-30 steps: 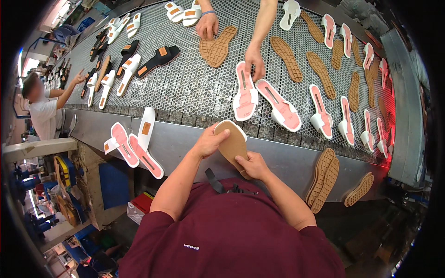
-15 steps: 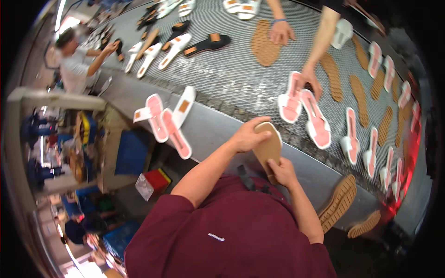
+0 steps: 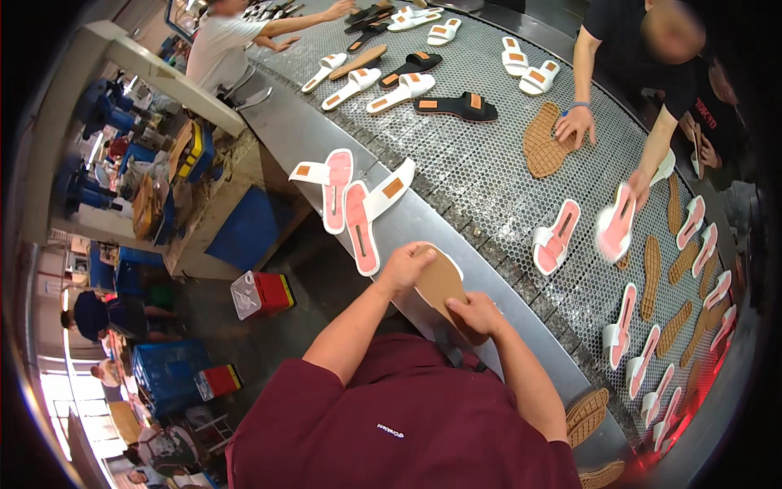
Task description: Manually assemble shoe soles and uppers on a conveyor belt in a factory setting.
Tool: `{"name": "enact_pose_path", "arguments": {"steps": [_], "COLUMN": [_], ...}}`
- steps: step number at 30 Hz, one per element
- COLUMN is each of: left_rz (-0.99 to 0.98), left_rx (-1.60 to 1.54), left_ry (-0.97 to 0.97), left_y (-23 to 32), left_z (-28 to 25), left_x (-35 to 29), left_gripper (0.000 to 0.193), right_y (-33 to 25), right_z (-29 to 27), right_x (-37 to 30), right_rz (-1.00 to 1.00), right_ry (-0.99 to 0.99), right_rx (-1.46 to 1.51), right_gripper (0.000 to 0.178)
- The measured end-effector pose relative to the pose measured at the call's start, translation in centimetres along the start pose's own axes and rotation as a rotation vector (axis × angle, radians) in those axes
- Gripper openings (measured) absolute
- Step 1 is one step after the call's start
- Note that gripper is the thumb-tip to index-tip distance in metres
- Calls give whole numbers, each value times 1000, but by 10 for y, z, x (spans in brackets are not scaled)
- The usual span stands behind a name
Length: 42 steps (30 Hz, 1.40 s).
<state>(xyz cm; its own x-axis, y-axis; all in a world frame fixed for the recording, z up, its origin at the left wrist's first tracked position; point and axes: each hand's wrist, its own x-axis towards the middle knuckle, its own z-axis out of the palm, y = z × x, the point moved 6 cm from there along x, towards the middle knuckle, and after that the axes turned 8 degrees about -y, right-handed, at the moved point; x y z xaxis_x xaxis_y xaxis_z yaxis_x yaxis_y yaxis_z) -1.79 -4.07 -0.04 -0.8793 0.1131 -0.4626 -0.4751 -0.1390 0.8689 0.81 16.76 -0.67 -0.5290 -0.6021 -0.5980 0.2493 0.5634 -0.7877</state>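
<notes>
Both my hands grip a sandal sole (image 3: 440,281) in front of my body, its flat tan face up and a white edge showing along its far side. My left hand (image 3: 407,267) closes round the upper left end, thumb on the tan face. Lower down, my right hand (image 3: 476,316) pinches the right edge, thumb also on top. On the metal ledge left of my hands lie two pink-lined white sandal pieces (image 3: 359,228) with loose straps. Beyond my hands, a pink-and-white sandal (image 3: 555,238) lies on the mesh conveyor (image 3: 489,171).
Across the conveyor, a co-worker's hand (image 3: 577,124) rests by tan soles (image 3: 544,147); the other holds a blurred pink-and-white sandal (image 3: 617,224). Rows of sandals and soles run right. Black sandals (image 3: 456,106) and white ones lie farther left. A red bin (image 3: 265,295) stands on the floor.
The view has swung, so the scene sits differently. Across the belt, the co-worker has lifted one pink-and-white sandal off the mesh. My hands keep hold of the sole.
</notes>
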Motion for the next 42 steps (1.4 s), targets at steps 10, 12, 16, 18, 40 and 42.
{"name": "enact_pose_path", "arguments": {"steps": [10, 12, 16, 18, 40, 42], "left_rz": [-87, 29, 205, 218, 79, 127], "left_rx": [1349, 1330, 1256, 1251, 623, 863], "left_ry": [475, 492, 432, 429, -495, -572], "left_y": [31, -6, -32, -41, 49, 39], "left_z": [-91, -112, -111, -123, 166, 174], "left_x": [-20, -23, -42, -60, -59, -53], "left_gripper": [46, 44, 39, 39, 64, 55], "right_y": [23, 29, 54, 62, 43, 42], "right_z": [-20, -23, -18, -13, -15, -13], "right_x": [-53, -68, -97, -100, -179, -185], "right_rz": [115, 123, 158, 156, 114, 147], "right_ry": [103, 147, 222, 239, 89, 55], "right_rx": [-82, -70, 58, 112, 55, 64], "right_gripper": [52, 52, 50, 49, 44, 44]}}
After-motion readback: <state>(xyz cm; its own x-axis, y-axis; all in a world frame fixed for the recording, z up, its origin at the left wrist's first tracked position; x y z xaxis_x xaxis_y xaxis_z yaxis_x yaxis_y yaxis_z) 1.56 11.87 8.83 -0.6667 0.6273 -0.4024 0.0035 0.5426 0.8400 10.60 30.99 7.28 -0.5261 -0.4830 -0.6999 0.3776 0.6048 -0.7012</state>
